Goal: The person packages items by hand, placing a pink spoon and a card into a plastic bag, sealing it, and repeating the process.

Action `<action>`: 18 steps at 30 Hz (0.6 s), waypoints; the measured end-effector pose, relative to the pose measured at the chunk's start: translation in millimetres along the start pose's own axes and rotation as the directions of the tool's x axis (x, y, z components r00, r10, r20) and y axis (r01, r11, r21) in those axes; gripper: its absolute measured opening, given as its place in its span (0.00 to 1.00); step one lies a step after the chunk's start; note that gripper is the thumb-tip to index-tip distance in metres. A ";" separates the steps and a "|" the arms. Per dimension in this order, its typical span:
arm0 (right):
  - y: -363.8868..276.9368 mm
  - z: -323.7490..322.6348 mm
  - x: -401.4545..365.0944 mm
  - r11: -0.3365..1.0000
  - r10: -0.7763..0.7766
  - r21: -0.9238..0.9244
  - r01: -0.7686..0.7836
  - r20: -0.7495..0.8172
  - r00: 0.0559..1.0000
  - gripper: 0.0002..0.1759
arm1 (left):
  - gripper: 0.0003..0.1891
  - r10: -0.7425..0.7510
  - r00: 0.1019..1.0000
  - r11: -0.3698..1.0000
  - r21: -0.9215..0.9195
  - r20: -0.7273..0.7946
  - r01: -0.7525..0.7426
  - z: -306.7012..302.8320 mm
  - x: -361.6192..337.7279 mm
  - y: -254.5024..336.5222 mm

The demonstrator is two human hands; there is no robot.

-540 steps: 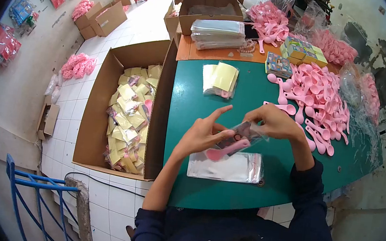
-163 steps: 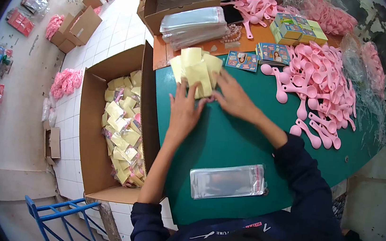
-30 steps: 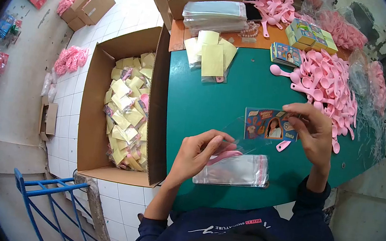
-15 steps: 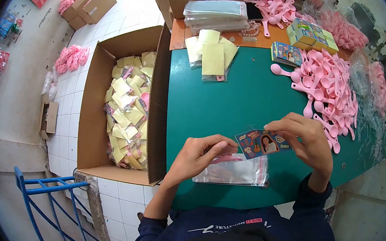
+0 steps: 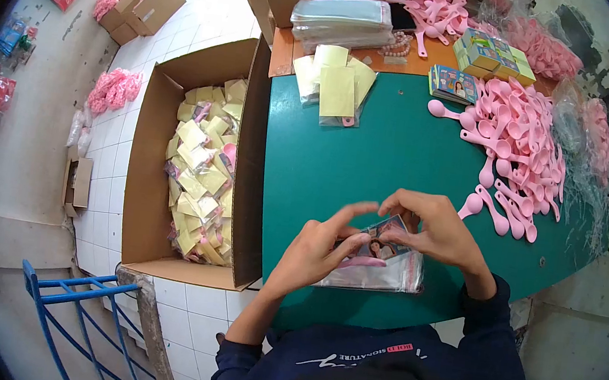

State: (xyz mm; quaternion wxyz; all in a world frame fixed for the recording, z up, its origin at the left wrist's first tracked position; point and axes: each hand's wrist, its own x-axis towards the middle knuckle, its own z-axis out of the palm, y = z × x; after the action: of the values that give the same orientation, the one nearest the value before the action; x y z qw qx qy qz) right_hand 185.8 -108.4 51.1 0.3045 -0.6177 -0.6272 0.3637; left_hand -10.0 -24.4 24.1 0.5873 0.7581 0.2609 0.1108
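My right hand pinches a printed card with a portrait on it, held tilted over a stack of clear plastic bags on the green table. My left hand is close by on the card's left side, its thumb and fingers curved around a pink spoon lying over the bags. The left fingertips are partly smeared by motion. Both hands nearly meet at the card's top.
An open carton of filled packets stands left of the green table. Packets with yellow cards lie at the back. Pink spoons are heaped at right beside card stacks. A blue metal frame stands lower left.
My right hand has moved left and down with the card, turning it steeper. My left hand has shifted slightly right. More separate spoons show at the heap's lower left edge.
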 end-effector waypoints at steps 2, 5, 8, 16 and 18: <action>12.6 4.8 0.9 0.991 -0.134 -0.002 0.135 -0.088 0.987 0.12 | 0.22 0.043 0.995 0.997 0.065 -0.085 -0.038 7.7 0.8 -3.5; 26.5 2.6 -2.1 0.996 -0.063 0.072 0.059 0.045 0.997 0.10 | 0.26 0.077 0.995 0.976 0.208 -0.064 -0.062 9.3 2.8 -9.1; 27.2 -8.6 -7.6 0.977 0.147 0.159 -0.139 -0.037 0.988 0.12 | 0.28 0.048 0.991 0.981 0.182 0.124 -0.071 -8.9 0.4 -19.9; 28.9 -15.6 -22.5 0.795 0.355 0.451 -0.405 0.196 0.914 0.11 | 0.36 -0.016 0.994 0.987 -0.160 0.110 0.034 -11.3 -0.9 -26.9; 40.5 -8.9 -27.5 0.872 0.276 0.399 -0.285 0.080 0.958 0.10 | 0.38 0.017 0.994 0.969 -0.246 0.110 0.011 -10.4 -2.7 -29.3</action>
State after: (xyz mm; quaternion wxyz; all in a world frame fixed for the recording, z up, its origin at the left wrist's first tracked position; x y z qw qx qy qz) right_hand 217.1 -136.2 24.2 0.3636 -0.6214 -0.4449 0.5326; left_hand -25.0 -12.1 -0.3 0.6902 0.6848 0.2110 0.1007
